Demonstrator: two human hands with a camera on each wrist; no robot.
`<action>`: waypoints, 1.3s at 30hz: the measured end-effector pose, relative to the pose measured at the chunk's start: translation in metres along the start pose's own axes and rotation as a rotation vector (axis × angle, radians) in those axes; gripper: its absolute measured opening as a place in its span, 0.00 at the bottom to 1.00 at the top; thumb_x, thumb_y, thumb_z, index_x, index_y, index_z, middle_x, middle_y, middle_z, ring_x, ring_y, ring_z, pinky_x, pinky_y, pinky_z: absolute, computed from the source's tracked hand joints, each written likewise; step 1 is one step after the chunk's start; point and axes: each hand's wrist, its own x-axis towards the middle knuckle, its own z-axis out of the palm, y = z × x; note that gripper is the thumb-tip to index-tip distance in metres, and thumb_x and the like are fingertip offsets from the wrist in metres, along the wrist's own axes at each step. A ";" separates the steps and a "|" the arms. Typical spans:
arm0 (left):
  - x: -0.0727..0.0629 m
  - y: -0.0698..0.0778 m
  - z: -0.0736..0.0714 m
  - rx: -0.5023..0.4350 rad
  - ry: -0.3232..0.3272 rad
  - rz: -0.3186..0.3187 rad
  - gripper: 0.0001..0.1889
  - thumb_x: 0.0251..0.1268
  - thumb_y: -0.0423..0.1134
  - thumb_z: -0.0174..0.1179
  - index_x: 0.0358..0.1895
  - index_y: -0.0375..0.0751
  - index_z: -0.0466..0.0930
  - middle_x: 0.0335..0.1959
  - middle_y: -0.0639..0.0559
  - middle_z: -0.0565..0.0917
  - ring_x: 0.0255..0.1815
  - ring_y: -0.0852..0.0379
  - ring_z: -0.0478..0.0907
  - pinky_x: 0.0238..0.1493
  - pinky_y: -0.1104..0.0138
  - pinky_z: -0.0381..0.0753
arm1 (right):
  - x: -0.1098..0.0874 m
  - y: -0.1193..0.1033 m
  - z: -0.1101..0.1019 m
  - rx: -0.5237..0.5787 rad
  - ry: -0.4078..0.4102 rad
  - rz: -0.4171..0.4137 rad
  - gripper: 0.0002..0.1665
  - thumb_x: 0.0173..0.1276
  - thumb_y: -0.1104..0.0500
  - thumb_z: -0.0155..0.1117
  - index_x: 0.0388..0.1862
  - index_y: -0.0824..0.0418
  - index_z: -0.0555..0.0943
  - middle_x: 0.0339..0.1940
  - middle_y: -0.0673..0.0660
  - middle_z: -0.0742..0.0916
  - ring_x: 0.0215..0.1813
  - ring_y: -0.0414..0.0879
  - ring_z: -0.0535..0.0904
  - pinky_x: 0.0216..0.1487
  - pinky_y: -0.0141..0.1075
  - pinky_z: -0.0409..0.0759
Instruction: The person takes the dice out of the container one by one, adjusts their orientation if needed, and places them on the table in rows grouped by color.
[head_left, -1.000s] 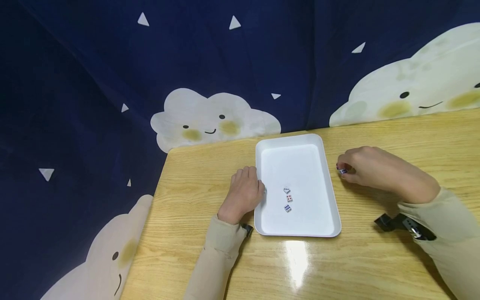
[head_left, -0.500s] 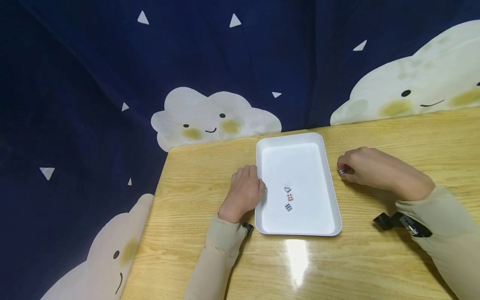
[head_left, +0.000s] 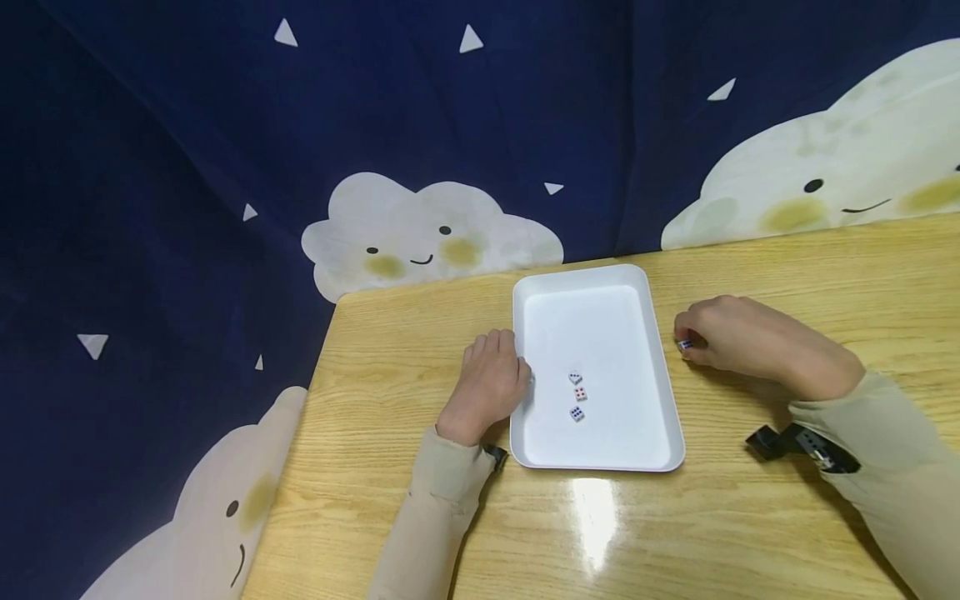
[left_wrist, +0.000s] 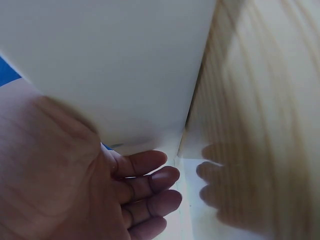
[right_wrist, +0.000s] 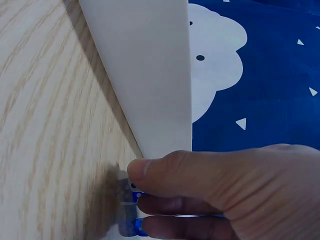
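A white rectangular tray (head_left: pixel 600 333) lies on the table, with three dice on its floor: an upper white die (head_left: pixel 575 377), a red-dotted die (head_left: pixel 581 394) and a blue-dotted die (head_left: pixel 577 413). My left hand (head_left: pixel 491 379) grips the tray's left rim, thumb over the inside. In the left wrist view its fingers (left_wrist: pixel 160 202) curl along the outer wall. Just right of the tray, my right hand (head_left: pixel 735 337) pinches a blue-dotted die (head_left: pixel 685 343) low over the table. The right wrist view shows the thumb (right_wrist: pixel 165 175) and fingers partly hiding that blue and white die (right_wrist: pixel 136 197).
The light wooden table (head_left: pixel 375 417) meets a dark blue curtain (head_left: pixel 465 100) with white clouds along its back edge. A wrist strap with a camera (head_left: pixel 802 448) sits under the right wrist, close to the tabletop.
The right forearm has shifted very slightly left, while its fingers stay by the tray with the die. A reddish spot beside these fingertips one second ago is now hidden. The left hand keeps its place.
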 end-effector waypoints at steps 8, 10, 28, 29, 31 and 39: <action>0.000 0.000 -0.001 0.005 0.005 0.001 0.13 0.78 0.42 0.39 0.48 0.36 0.69 0.40 0.46 0.71 0.41 0.48 0.64 0.50 0.60 0.67 | 0.000 0.000 0.000 -0.008 -0.001 0.000 0.08 0.61 0.60 0.75 0.29 0.52 0.82 0.26 0.45 0.80 0.30 0.40 0.72 0.34 0.40 0.74; 0.000 0.001 -0.001 0.006 0.008 0.003 0.13 0.78 0.42 0.40 0.48 0.36 0.69 0.40 0.46 0.71 0.41 0.48 0.64 0.49 0.60 0.67 | 0.000 0.000 0.000 -0.009 0.000 -0.001 0.09 0.62 0.60 0.75 0.29 0.52 0.82 0.25 0.45 0.80 0.29 0.40 0.72 0.33 0.40 0.73; 0.000 0.000 0.001 0.000 0.013 0.003 0.12 0.77 0.42 0.40 0.47 0.37 0.69 0.39 0.46 0.70 0.41 0.49 0.64 0.48 0.60 0.67 | -0.003 -0.007 -0.006 -0.011 0.043 -0.009 0.11 0.61 0.60 0.76 0.27 0.50 0.81 0.25 0.44 0.80 0.29 0.39 0.71 0.33 0.39 0.73; 0.000 0.000 0.001 0.000 0.009 0.000 0.12 0.77 0.42 0.40 0.47 0.37 0.68 0.39 0.46 0.70 0.41 0.49 0.64 0.49 0.60 0.67 | -0.003 -0.008 -0.007 -0.011 0.050 -0.013 0.12 0.61 0.61 0.76 0.26 0.49 0.80 0.25 0.44 0.79 0.29 0.39 0.70 0.33 0.38 0.72; 0.000 0.000 0.000 0.000 0.004 -0.005 0.12 0.78 0.42 0.40 0.48 0.37 0.69 0.39 0.47 0.70 0.42 0.49 0.64 0.49 0.60 0.67 | -0.004 -0.011 -0.009 -0.012 0.068 -0.024 0.13 0.61 0.61 0.75 0.25 0.49 0.79 0.25 0.44 0.78 0.29 0.39 0.69 0.33 0.37 0.71; 0.000 0.000 0.000 0.010 0.004 -0.003 0.12 0.78 0.42 0.40 0.47 0.37 0.68 0.39 0.47 0.70 0.41 0.49 0.64 0.49 0.61 0.66 | -0.008 -0.023 -0.014 -0.034 0.182 -0.086 0.15 0.62 0.63 0.73 0.24 0.47 0.78 0.23 0.45 0.77 0.26 0.36 0.67 0.30 0.33 0.68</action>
